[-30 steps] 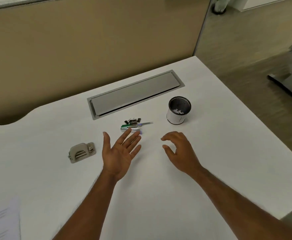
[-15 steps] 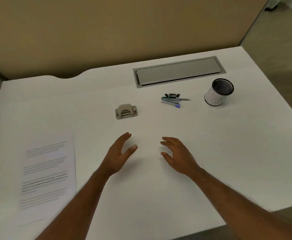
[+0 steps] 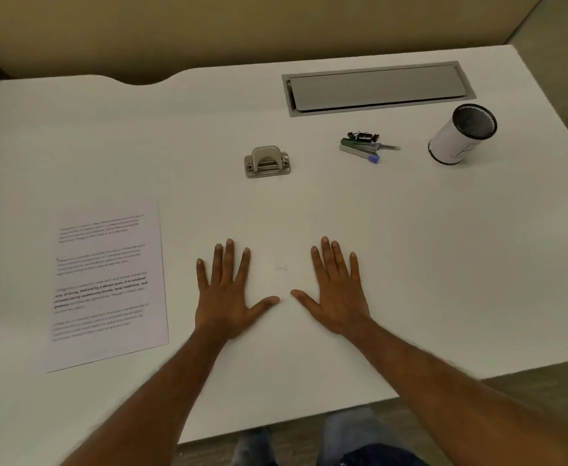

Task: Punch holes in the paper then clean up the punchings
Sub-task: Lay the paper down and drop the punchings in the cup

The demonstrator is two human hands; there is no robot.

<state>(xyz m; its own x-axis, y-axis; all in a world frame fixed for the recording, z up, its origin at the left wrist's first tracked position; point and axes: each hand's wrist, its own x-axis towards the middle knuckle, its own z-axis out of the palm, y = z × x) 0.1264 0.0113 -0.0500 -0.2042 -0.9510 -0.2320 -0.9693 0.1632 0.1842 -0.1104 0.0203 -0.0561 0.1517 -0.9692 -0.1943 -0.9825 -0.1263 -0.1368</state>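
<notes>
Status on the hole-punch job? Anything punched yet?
Done: nothing visible. The printed sheet lies flat at the left of the desk, apart from the hole punch, with no holes I can make out. In hand: nothing; left hand and right hand both rest flat and open on the desk. Left: feed the sheet into the punch, press, then clean up afterwards.

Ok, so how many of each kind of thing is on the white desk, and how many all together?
Paper sheet: 1
Hole punch: 1
Cup: 1
Pile of small stationery: 1 (pieces too bunched to count)
Grey desk flap: 1
Hands: 2, left hand and right hand, both lying flat
Total: 7
</notes>
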